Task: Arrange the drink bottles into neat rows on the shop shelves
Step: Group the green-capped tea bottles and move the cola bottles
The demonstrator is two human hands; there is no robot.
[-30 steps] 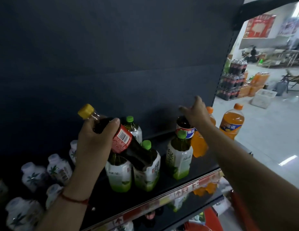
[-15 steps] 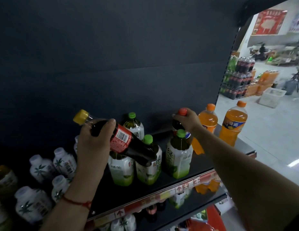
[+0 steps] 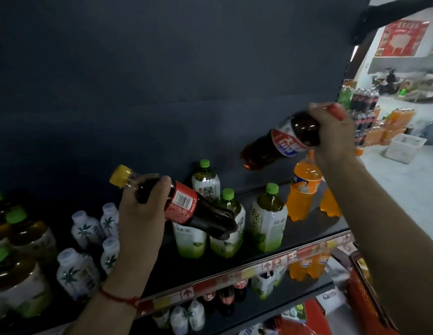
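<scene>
Our left hand (image 3: 140, 213) wrapped round a yellow-capped cola (image 3: 184, 206), tilted over the green teas (image 3: 268, 216) — our right hand (image 3: 331, 139) gripping a red-capped cola (image 3: 280, 141), lifted above the shelf (image 3: 246, 269)

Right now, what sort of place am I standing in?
Most likely a small shop or drinks store: a shelf with a red price strip, green tea bottles, and shrink-wrapped soda packs stacked on the floor.

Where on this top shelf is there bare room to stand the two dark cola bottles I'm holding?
Bare dark shelf shows in front of the orange soda bottles, right of the rightmost green-capped tea bottle. A front strip also lies bare behind the red price rail. The left is crowded with small white palm-print bottles.
</scene>
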